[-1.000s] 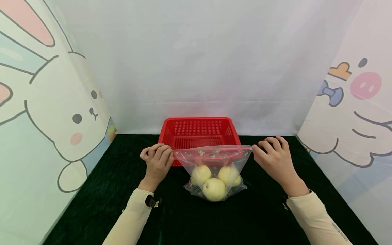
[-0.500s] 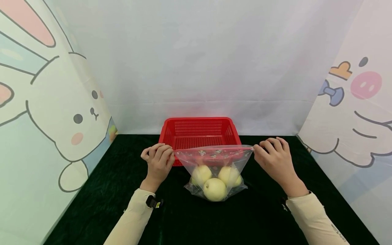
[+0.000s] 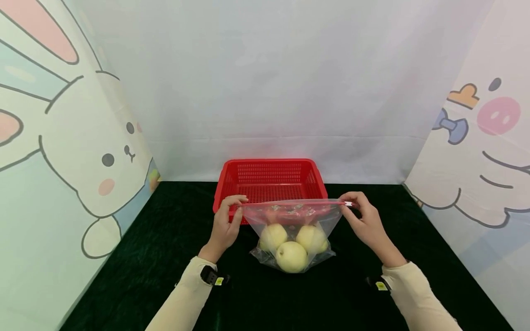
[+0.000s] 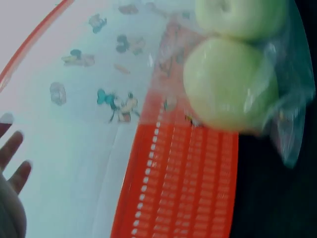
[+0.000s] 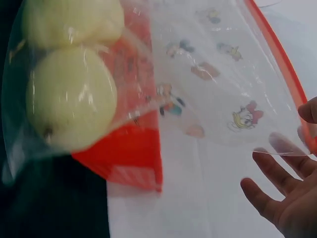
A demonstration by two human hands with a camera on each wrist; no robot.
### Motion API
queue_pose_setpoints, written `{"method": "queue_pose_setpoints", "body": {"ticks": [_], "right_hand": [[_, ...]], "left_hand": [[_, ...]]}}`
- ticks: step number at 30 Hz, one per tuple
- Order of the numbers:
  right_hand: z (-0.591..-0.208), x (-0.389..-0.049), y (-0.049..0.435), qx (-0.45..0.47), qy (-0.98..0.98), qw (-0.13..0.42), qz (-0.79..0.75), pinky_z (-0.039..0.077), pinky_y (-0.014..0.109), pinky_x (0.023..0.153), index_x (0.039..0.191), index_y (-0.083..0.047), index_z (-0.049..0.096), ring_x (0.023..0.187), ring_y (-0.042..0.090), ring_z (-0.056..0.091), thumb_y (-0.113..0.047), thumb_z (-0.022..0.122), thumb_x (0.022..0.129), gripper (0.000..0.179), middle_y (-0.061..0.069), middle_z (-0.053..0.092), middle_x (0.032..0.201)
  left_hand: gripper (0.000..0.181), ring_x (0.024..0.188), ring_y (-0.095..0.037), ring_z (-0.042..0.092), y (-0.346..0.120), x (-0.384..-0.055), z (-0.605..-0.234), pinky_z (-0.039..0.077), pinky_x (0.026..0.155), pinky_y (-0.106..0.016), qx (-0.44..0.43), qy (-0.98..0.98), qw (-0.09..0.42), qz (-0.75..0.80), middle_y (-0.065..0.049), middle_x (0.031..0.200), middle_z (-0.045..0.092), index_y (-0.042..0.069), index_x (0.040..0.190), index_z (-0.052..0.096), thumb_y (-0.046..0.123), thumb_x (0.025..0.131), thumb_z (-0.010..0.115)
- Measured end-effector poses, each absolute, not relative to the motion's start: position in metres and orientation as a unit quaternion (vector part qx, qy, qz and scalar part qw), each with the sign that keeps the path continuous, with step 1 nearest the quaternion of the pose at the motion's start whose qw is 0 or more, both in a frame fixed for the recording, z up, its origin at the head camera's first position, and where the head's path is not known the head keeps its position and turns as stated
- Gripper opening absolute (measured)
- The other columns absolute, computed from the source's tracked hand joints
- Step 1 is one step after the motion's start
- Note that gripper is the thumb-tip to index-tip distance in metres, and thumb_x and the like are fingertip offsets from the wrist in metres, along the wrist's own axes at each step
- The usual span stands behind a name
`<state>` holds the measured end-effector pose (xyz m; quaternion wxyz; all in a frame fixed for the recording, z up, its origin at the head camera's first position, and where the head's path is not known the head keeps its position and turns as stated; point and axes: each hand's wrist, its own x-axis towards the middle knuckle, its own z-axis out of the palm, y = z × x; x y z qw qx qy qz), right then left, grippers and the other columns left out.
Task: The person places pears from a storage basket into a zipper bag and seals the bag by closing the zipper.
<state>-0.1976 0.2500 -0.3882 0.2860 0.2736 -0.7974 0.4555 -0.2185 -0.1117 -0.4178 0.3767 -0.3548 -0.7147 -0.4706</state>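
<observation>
In the head view a clear zip bag point(image 3: 300, 214) with a red closure strip and cartoon prints stands on the dark green cloth. Several pale yellow-green apples point(image 3: 291, 257) lie at its bottom. The person's left hand point(image 3: 224, 228) holds the bag's top left corner between thumb and forefinger; in the left wrist view its other fingers point(image 4: 20, 174) spread away from the bag. At the top right corner, the right hand point(image 3: 366, 221) pinches the strip's end by a white slider point(image 3: 348, 203). The right wrist view shows fingertips point(image 5: 265, 161) behind the film.
A red slotted basket point(image 3: 269, 171) stands just behind the bag, partly seen through it. White and cartoon-printed sheets point(image 3: 265, 92) close off the back and both sides. Dark green cloth point(image 3: 290, 303) covers the table.
Both hands have turned at the bag's top corners, and their fingers lie differently. The left hand has shifted right and the right hand slightly left. The white slider now shows. Bag and apples have hardly moved.
</observation>
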Motion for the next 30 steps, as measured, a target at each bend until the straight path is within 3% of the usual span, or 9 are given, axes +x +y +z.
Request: {"method": "queue_pose_setpoints", "body": {"ticks": [5, 9, 13, 16, 18, 25, 30], "right_hand": [[-0.397, -0.198, 0.246, 0.249, -0.755, 0.195, 0.574, 0.048, 0.015, 0.083, 0.122, 0.011, 0.045, 0.098, 0.004, 0.059, 0.012, 0.049, 0.097, 0.025, -0.002, 0.054, 0.115], [-0.406, -0.199, 0.245, 0.239, -0.751, 0.146, 0.598, 0.049, 0.017, 0.085, 0.127, 0.011, 0.043, 0.103, 0.003, 0.058, 0.007, 0.051, 0.099, 0.030, -0.008, 0.057, 0.118], [-0.416, -0.198, 0.244, 0.211, -0.774, 0.108, 0.588, 0.050, 0.018, 0.085, 0.133, 0.008, 0.044, 0.106, 0.000, 0.058, -0.001, 0.056, 0.099, 0.037, 0.004, 0.058, 0.125], [-0.423, -0.198, 0.243, 0.193, -0.780, 0.079, 0.590, 0.049, 0.019, 0.087, 0.138, 0.006, 0.043, 0.109, -0.001, 0.057, -0.004, 0.059, 0.099, 0.043, 0.020, 0.054, 0.131], [-0.428, -0.198, 0.243, 0.190, -0.777, 0.063, 0.597, 0.049, 0.021, 0.088, 0.141, 0.004, 0.042, 0.112, 0.000, 0.056, -0.005, 0.060, 0.098, 0.047, 0.023, 0.051, 0.135], [-0.445, -0.202, 0.240, 0.192, -0.748, 0.042, 0.634, 0.049, 0.023, 0.088, 0.138, -0.004, 0.048, 0.114, 0.004, 0.056, -0.004, 0.060, 0.098, 0.042, -0.010, 0.059, 0.127], [-0.456, -0.204, 0.237, 0.196, -0.732, 0.054, 0.650, 0.051, 0.023, 0.086, 0.124, -0.012, 0.061, 0.104, 0.004, 0.061, -0.002, 0.058, 0.099, 0.027, -0.013, 0.065, 0.114]], "left_hand": [[0.036, 0.103, -0.025, 0.061, -0.102, -0.216, -0.425, 0.050, 0.082, -0.022, -0.354, -0.695, 0.299, -0.550, -0.032, 0.115, 0.058, -0.014, 0.119, 0.041, -0.022, 0.085, 0.048], [0.039, 0.106, -0.019, 0.059, -0.096, -0.216, -0.435, 0.049, 0.084, -0.022, -0.348, -0.679, 0.258, -0.593, -0.036, 0.116, 0.054, -0.018, 0.125, 0.035, -0.019, 0.089, 0.049], [0.043, 0.114, -0.012, 0.055, -0.093, -0.213, -0.446, 0.046, 0.094, -0.022, -0.336, -0.677, 0.211, -0.620, -0.033, 0.120, 0.052, -0.013, 0.130, 0.035, -0.015, 0.091, 0.052], [0.047, 0.118, -0.014, 0.054, -0.091, -0.211, -0.454, 0.043, 0.099, -0.024, -0.327, -0.681, 0.181, -0.630, -0.031, 0.125, 0.052, -0.011, 0.133, 0.035, -0.014, 0.090, 0.055], [0.051, 0.121, -0.018, 0.053, -0.090, -0.210, -0.459, 0.041, 0.101, -0.026, -0.319, -0.684, 0.158, -0.637, -0.030, 0.128, 0.051, -0.010, 0.135, 0.035, -0.011, 0.090, 0.058], [0.060, 0.129, -0.034, 0.048, -0.088, -0.208, -0.479, 0.039, 0.105, -0.029, -0.294, -0.689, 0.076, -0.658, -0.026, 0.138, 0.046, -0.004, 0.142, 0.035, -0.008, 0.089, 0.064], [0.049, 0.124, -0.035, 0.052, -0.083, -0.207, -0.484, 0.044, 0.100, -0.029, -0.286, -0.682, 0.056, -0.671, -0.027, 0.135, 0.049, -0.005, 0.137, 0.039, -0.007, 0.093, 0.061]]}}
